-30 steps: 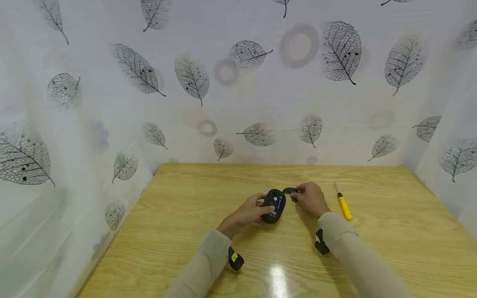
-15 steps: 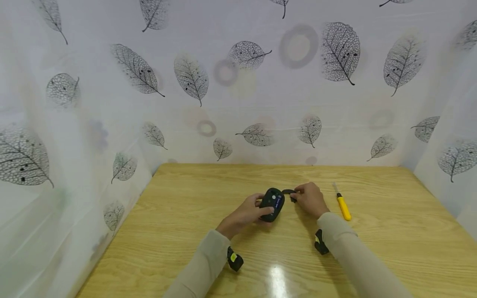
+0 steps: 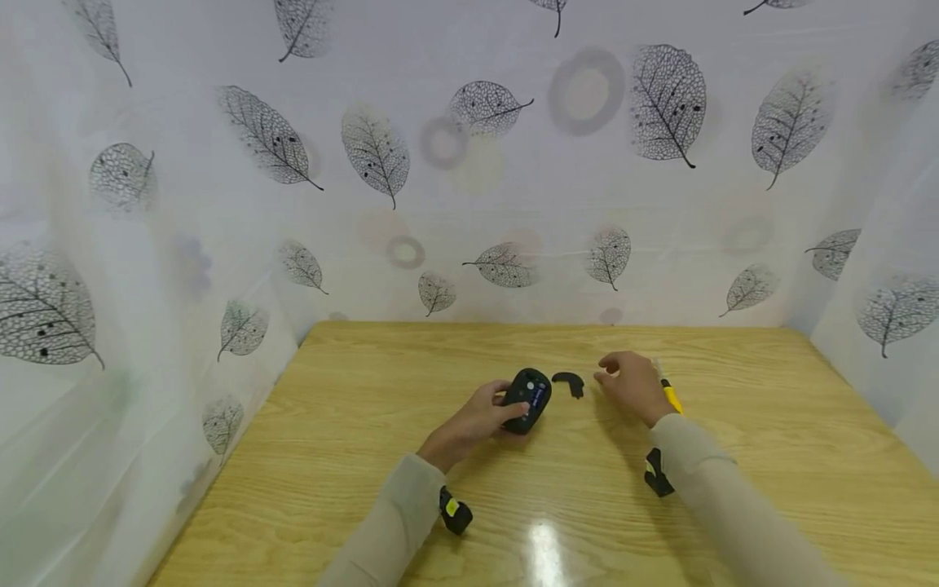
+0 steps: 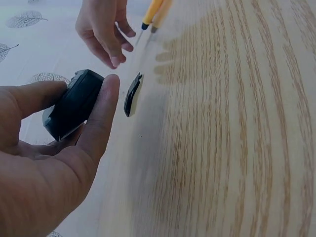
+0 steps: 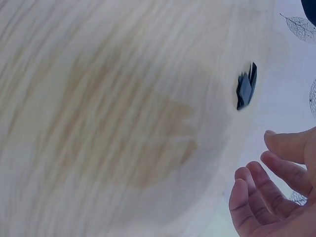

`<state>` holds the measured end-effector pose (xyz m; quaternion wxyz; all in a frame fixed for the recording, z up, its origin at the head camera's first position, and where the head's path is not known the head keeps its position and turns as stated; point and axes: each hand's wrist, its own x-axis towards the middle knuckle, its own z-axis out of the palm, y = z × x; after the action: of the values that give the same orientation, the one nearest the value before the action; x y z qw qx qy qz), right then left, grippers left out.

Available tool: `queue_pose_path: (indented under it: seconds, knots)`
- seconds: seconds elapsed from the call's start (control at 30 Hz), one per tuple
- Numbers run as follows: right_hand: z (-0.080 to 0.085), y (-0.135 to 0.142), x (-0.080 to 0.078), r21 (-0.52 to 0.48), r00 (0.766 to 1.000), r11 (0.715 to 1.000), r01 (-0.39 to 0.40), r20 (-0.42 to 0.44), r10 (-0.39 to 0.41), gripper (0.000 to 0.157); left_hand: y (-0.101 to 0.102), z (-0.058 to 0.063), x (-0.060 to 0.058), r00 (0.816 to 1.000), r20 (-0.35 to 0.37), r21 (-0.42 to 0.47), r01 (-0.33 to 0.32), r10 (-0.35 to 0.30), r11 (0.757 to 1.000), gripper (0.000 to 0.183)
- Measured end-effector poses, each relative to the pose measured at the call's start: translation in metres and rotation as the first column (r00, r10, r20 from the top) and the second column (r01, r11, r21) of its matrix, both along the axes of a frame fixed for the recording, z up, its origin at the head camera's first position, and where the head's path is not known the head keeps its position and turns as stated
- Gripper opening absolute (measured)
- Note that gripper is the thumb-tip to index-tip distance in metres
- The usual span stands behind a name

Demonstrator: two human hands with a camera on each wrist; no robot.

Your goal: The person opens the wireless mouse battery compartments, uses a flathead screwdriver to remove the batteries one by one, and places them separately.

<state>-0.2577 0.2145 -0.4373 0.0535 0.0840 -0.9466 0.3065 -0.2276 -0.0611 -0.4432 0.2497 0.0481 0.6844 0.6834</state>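
My left hand [image 3: 473, 424] holds a black computer mouse [image 3: 534, 398] above the table, its labelled underside facing up. Thumb and fingers clasp the mouse [image 4: 74, 106] by its sides in the left wrist view. A small curved black plastic piece [image 3: 572, 380] lies on the table just right of the mouse. To the right of that piece hovers my right hand [image 3: 632, 386], its fingers loosely bent and nothing between them. In the right wrist view the black piece [image 5: 245, 90] sits apart from the right hand [image 5: 276, 197].
A screwdriver with a yellow handle [image 3: 672, 398] lies on the wooden table [image 3: 411, 359], partly hidden behind my right hand. A pale curtain [image 3: 513, 196] with leaf prints hangs along the table's back and sides.
My right hand has let go of the curved black piece, leaving it on the table, and has moved right towards the screwdriver. My left hand has shifted slightly left with the mouse.
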Motion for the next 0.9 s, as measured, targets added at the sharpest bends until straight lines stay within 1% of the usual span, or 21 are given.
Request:
queue_pose_path:
  seconds: [0.13, 0.23, 0.4, 0.6, 0.8, 0.9]
  knots:
    - [0.004, 0.012, 0.002, 0.038, 1.0, 0.999, 0.009, -0.005, -0.009, 0.032, -0.001, 0.0, 0.001, 1.0, -0.007, 0.017, 0.004, -0.004, 1.0, 0.059]
    - [0.006, 0.021, 0.005, 0.061, 1.0, 0.998, 0.017, 0.016, -0.018, 0.034, -0.002, 0.001, 0.001, 1.0, -0.01, 0.026, 0.004, -0.003, 1.0, 0.06]
    - [0.01, 0.035, 0.014, 0.085, 0.997, 0.995, 0.049, 0.063, -0.054, 0.037, -0.004, 0.0, 0.001, 1.0, -0.015, 0.013, -0.007, 0.008, 1.0, 0.057]
    - [0.012, 0.048, 0.02, 0.141, 0.994, 0.987, 0.077, 0.06, -0.086, 0.038, -0.007, -0.001, 0.0, 1.0, -0.021, 0.003, -0.008, 0.008, 1.0, 0.054]
    - [0.013, 0.058, 0.027, 0.175, 0.99, 0.978, 0.113, 0.068, -0.127, 0.042, -0.009, -0.001, 0.001, 1.0, -0.005, 0.044, -0.001, 0.001, 0.999, 0.054]
    - [0.013, 0.063, 0.03, 0.179, 0.984, 0.975, 0.134, 0.095, -0.152, 0.045, -0.008, 0.0, 0.002, 1.0, -0.002, 0.05, 0.0, 0.0, 0.999, 0.055]
